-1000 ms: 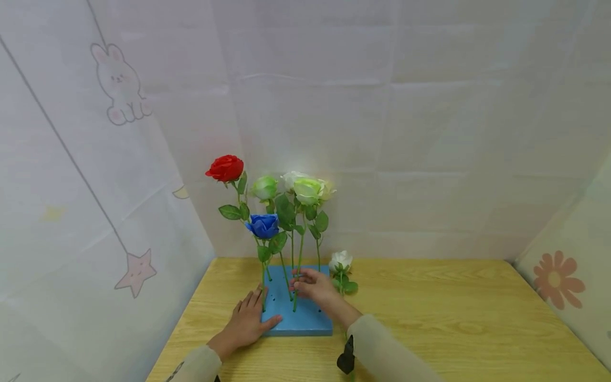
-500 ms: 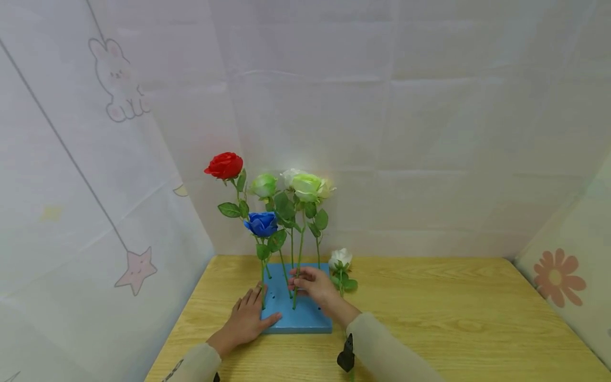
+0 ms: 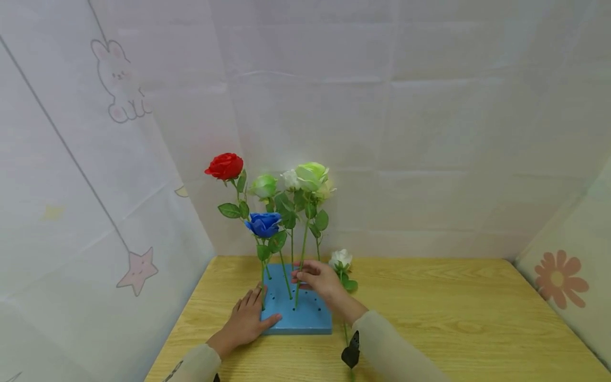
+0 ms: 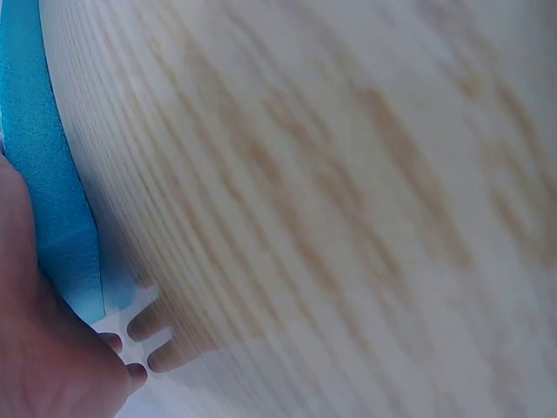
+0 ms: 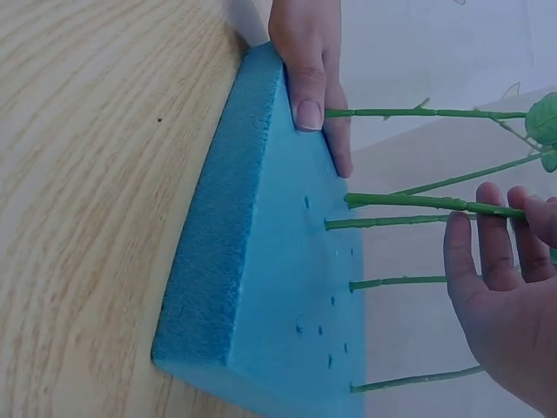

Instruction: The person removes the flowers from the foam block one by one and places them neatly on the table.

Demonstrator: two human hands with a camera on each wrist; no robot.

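Observation:
My right hand (image 3: 322,281) pinches the green stem (image 5: 418,201) of a light green rose (image 3: 311,176). The stem's lower end is at the top of a blue foam block (image 3: 307,324), and a hole shows right beside it. My left hand (image 3: 245,322) rests flat on the block's left side, thumb on its top near the front edge. Close to the left fingers stands a blue rose (image 3: 264,225). A red rose (image 3: 224,166), a green-tinged rose (image 3: 264,186), a white rose (image 3: 290,180) and a pale yellow rose (image 3: 326,190) stand in the block too.
Another white rose (image 3: 340,259) lies on the wooden table (image 3: 429,313) right of the block, its stem running under my right forearm. Several small holes show in the block. A pale cloth wall (image 3: 429,132) closes the back, with printed cloth at both sides.
My right hand has risen slightly, and the light green rose has gone up and a little right with it. The hole by its stem now shows. The left hand stays in place.

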